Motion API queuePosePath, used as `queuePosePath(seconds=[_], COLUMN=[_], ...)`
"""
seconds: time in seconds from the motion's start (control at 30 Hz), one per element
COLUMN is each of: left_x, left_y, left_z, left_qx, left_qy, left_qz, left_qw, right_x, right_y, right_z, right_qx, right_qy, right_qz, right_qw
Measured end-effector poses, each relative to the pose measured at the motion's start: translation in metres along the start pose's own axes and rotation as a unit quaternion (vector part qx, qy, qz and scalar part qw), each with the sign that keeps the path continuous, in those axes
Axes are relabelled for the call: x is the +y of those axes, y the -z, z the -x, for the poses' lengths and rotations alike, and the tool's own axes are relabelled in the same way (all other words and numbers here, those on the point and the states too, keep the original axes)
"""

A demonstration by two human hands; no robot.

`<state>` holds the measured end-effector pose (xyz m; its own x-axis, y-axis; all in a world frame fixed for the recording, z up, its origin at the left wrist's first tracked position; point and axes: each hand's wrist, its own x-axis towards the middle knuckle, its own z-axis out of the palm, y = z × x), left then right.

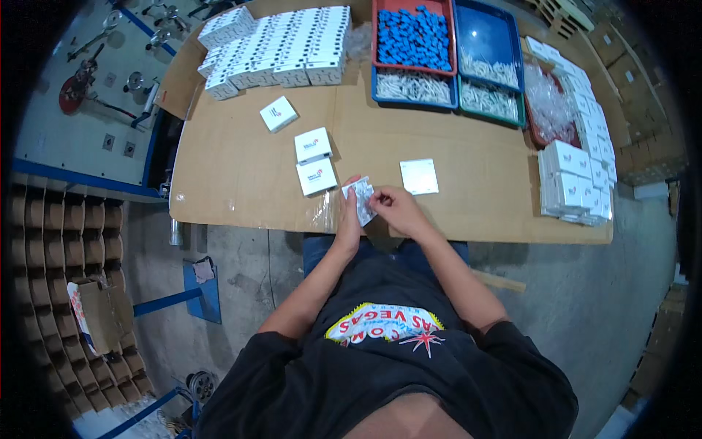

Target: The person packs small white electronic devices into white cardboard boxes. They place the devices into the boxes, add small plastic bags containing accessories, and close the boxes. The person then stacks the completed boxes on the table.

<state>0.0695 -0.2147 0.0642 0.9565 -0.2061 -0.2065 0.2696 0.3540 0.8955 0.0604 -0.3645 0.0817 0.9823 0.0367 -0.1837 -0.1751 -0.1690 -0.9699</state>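
At the table's near edge, my left hand (349,224) holds a small white printed packet (362,200) upright, thumb against its face. My right hand (401,211) has its fingers curled in a pinch at the packet's right edge; the exact fingertip contact is partly hidden. Just beyond my right hand lies a flat white square piece (419,176). Left of my hands, two small white boxes (316,177) stand against each other, and a third white box (278,114) sits apart, farther off to the left.
Rows of white boxes (307,44) fill the far left. Trays at the far middle hold blue pieces (413,38) and white pieces (413,86). A clear plastic heap (545,102) and stacked white boxes (574,179) line the right. The cardboard-covered table (241,168) ends near my waist.
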Motion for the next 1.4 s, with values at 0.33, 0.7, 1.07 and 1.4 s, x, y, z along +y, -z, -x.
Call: queuePosePath(seconds=[0.33, 0.7, 1.07, 1.4], left_x=[0.016, 0.034, 0.019, -0.028], left_y=[0.012, 0.019, 0.002, -0.012], left_z=[-0.006, 0.009, 0.003, -0.023], left_qx=[0.078, 0.056, 0.021, 0.04], left_qy=[0.022, 0.082, 0.138, -0.042], left_qz=[-0.003, 0.094, 0.021, -0.218], left_qw=[0.997, 0.991, 0.99, 0.974], right_x=[-0.012, 0.022, 0.016, 0.019], right_y=[0.029, 0.083, 0.068, 0.07], right_z=[-0.021, -0.009, -0.002, -0.008], right_qx=[0.114, 0.214, 0.197, 0.206], right_qy=[0.035, 0.115, 0.037, 0.089], right_qz=[-0.06, 0.371, 0.416, 0.38], right_qw=[0.991, 0.896, 0.887, 0.897])
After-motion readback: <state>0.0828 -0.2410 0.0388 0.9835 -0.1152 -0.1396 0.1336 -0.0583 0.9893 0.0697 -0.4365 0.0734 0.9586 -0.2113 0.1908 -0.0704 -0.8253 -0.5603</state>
